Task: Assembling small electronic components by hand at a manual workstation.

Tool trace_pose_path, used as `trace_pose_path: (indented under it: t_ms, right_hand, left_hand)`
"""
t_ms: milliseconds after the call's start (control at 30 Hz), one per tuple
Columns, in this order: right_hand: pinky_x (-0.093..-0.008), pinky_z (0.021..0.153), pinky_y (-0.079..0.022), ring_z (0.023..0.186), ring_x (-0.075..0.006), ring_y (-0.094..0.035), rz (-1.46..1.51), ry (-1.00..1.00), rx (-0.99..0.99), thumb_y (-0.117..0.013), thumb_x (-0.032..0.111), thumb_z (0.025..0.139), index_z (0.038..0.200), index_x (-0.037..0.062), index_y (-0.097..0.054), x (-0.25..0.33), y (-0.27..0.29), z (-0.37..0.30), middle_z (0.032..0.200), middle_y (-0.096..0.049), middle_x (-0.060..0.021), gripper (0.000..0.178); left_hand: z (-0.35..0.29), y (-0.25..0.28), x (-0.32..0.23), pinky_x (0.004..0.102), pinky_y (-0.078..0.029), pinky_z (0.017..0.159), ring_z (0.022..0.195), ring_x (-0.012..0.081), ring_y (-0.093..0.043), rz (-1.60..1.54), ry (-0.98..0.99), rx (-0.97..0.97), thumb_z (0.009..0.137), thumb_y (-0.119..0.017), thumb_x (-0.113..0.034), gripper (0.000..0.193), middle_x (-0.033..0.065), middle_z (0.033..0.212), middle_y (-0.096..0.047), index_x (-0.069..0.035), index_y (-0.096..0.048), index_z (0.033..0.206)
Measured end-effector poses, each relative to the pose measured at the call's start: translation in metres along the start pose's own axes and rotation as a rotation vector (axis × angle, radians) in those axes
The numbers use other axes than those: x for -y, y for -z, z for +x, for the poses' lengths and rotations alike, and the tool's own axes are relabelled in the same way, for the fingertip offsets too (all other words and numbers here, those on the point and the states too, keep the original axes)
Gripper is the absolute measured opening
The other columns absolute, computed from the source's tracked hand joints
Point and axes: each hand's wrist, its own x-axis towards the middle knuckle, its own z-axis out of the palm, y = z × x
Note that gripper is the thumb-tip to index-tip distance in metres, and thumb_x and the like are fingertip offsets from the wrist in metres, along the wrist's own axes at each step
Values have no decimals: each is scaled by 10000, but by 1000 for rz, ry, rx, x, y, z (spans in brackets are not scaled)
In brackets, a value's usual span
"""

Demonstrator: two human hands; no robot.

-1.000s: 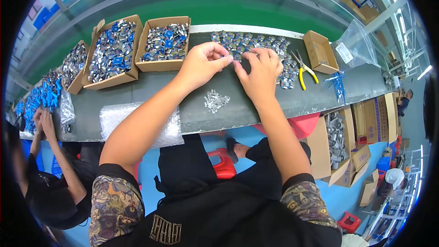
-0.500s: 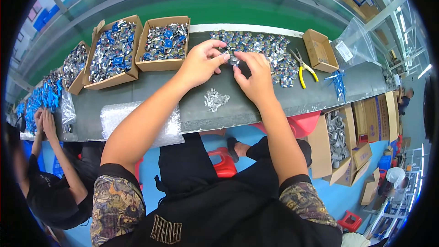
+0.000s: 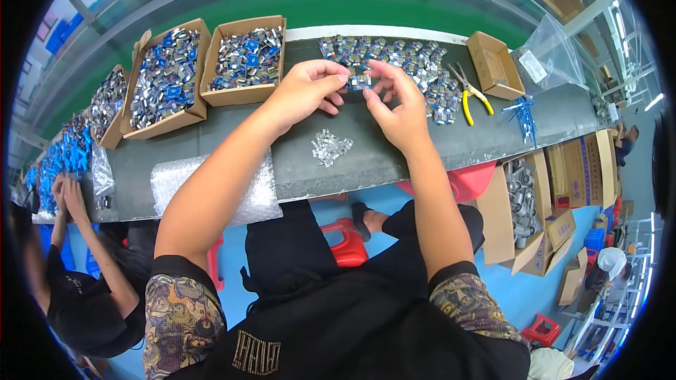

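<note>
Surface, dark, long, its far edge bordered by a white strip. One small metallic-blue component, located between the hands, just beside both sets of fingertips. Left hand: thumb and index close together; grip, cannot tell. Right hand: thumb and index spread; other fingers' grip, cannot tell. Beyond, toward far edge: similar components, spread loose. Toward near edge: silver pieces, heaped. Toward right end: yellow-handled pliers; open carton; clear bag, white label, print too small to read.
</note>
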Motion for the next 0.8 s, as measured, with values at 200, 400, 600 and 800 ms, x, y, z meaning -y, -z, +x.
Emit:
trace_pose_path:
  t_ms: [200,400,600,800]
  right_hand:
    - [-211,628,-427,768,-70,-602,27,-1,15,-685,-26,808,1259,36,-574,0,2,0,1091,-665,-61,468]
    - [-206,619,-425,757,-65,-600,46,1,12,-685,-30,807,1255,35,-575,-1,1,-1,1101,-666,-63,466]
    - [-200,616,-429,756,-61,-597,39,-11,13,-676,-37,816,1252,27,-576,-2,2,-1,1104,-660,-67,452]
    - [-194,614,-439,754,-60,-589,72,-33,1,-659,-47,835,1254,22,-577,-5,3,-1,1114,-644,-72,433]
  left_hand:
    - [1,1,0,269,-571,701,796,114,-630,-126,37,11,946,-625,-197,275,50,948,-620,-12,-611,1148]
    - [-1,2,0,262,-571,699,738,104,-630,-135,32,66,934,-641,-174,306,32,918,-621,10,-597,1174]
    - [-2,1,-3,272,-576,690,736,114,-637,-151,12,65,917,-652,-138,318,55,924,-648,16,-607,1191]
    - [0,2,-1,271,-580,700,745,115,-641,-157,-18,64,919,-652,-121,311,50,923,-652,11,-605,1196]
